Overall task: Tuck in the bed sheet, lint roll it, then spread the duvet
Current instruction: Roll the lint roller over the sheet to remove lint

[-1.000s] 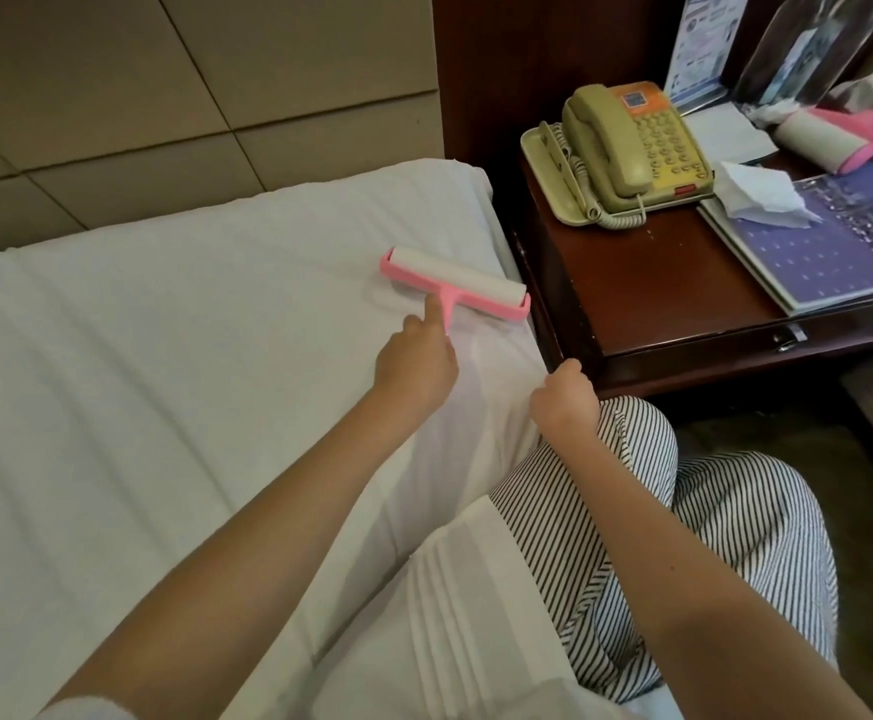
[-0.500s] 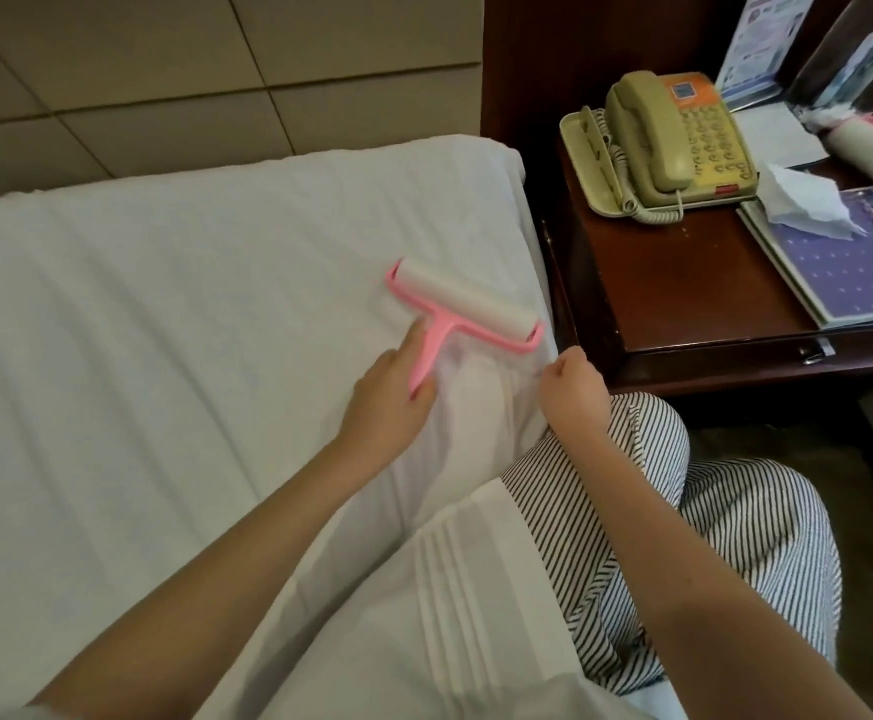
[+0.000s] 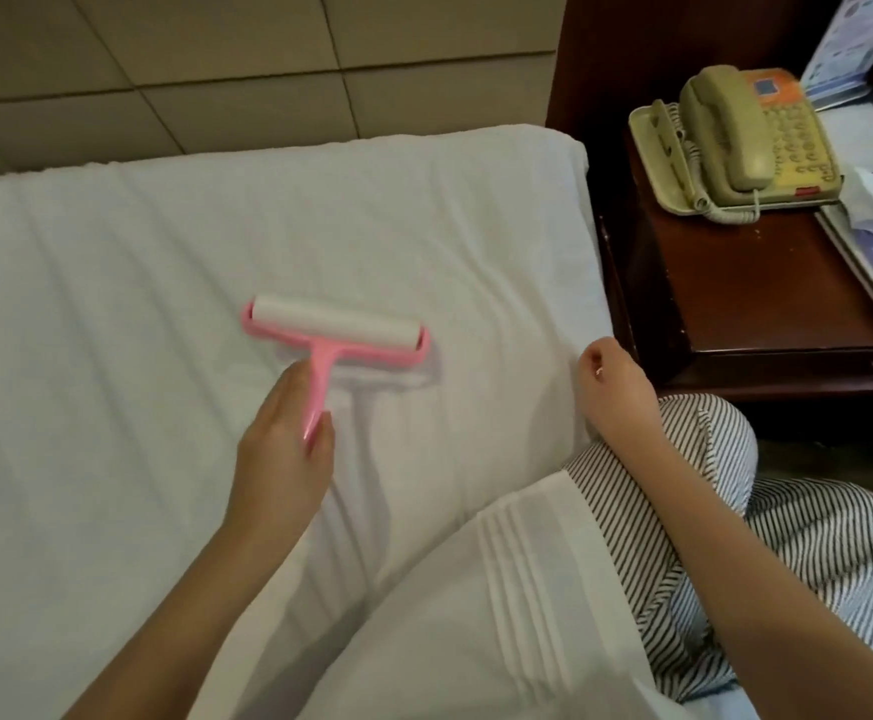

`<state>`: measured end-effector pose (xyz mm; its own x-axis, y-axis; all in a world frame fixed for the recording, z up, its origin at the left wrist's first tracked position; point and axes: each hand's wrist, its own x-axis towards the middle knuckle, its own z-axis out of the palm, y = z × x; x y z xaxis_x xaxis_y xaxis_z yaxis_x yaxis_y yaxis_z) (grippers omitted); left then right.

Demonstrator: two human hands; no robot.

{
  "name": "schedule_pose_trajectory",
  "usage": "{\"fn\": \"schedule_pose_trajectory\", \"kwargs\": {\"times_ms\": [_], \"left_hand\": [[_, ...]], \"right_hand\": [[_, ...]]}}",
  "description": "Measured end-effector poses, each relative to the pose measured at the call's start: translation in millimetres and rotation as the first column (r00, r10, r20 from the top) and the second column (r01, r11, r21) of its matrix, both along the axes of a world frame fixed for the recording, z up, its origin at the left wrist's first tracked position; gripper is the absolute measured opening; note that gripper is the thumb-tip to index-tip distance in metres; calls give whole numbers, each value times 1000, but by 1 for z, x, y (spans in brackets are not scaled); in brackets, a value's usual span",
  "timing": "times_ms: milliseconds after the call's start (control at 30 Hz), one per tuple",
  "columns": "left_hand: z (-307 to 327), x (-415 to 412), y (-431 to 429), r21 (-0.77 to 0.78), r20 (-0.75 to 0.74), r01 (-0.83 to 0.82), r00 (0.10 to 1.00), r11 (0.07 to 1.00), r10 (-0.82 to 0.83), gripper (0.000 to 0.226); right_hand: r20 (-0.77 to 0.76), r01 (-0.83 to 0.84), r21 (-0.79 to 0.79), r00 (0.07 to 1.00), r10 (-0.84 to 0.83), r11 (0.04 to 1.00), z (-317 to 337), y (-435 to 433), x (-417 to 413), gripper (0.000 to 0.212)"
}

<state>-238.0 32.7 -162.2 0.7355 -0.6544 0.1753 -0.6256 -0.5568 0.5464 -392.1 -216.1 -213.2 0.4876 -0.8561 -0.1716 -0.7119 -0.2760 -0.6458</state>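
Lint roller (image 3: 334, 332), pink T-shaped plastic, gripped by left hand (image 3: 284, 449) on wrinkled white sheet (image 3: 112, 304); right hand (image 3: 611, 387) clenched

Soft, dim indoor light, no glare. The lint roller (image 3: 335, 330) casts a faint shadow on the bed sheet (image 3: 112, 304) right of the fingers (image 3: 284, 392). Edges bend, slightly blurred.

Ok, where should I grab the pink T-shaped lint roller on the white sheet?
Probably its thin pink handle, from the near side: it points toward you, where the left hand grips it, and the white roll lies crosswise on the sheet.
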Motion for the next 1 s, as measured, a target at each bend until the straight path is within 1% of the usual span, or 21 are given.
{"fn": "schedule_pose_trajectory", "kwargs": {"times_ms": [67,167,233,333,400,500,567,633,700,767,833,900,1000], "left_hand": [[-14,11,3,77,-23,-19,1000,997,21,50],[-26,36,-24,12,-51,-31,998,999,32,51],[-30,54,-55,-22,-45,-51,998,998,50,47],[-26,68,-89,-20,-59,-87,995,996,86,44],[-19,60,-88,5,-66,-92,994,996,92,45],[-15,25,-39,121,-54,-24,998,992,31,55],[-11,-9,3,175,-88,7,996,984,8,62],[-9,-36,36,247,-65,42,998,968,-26,65],[-8,-45,48,352,-65,73,996,933,-53,62],[-6,-32,37,405,-40,83,997,910,-73,54],[-11,-3,9,365,34,62,996,929,-80,49],[-20,33,-32,285,87,-13,996,958,-12,51],[-30,62,-89,253,27,-59,998,966,53,58]], "right_hand": [[-95,-162,-86,984,153,983,-1,6,7,22],[-196,-416,-239,906,376,878,-7,10,10,32],[-224,-481,-291,874,430,827,-10,10,8,34],[-212,-487,-300,872,440,820,-11,11,6,39],[-218,-493,-299,869,444,817,-11,10,5,43],[-258,-493,-293,866,429,819,-10,7,4,42],[-292,-507,-264,853,433,821,-10,6,5,47],[-321,-535,-235,831,455,811,-10,7,6,51],[-344,-562,-218,809,476,798,-9,9,7,52],[-364,-574,-225,799,479,787,-8,10,7,52],[-370,-573,-225,798,475,788,-7,11,6,52],[-368,-571,-217,799,475,792,-8,12,7,52],[-353,-555,-232,813,463,799,-9,11,7,51]]}}
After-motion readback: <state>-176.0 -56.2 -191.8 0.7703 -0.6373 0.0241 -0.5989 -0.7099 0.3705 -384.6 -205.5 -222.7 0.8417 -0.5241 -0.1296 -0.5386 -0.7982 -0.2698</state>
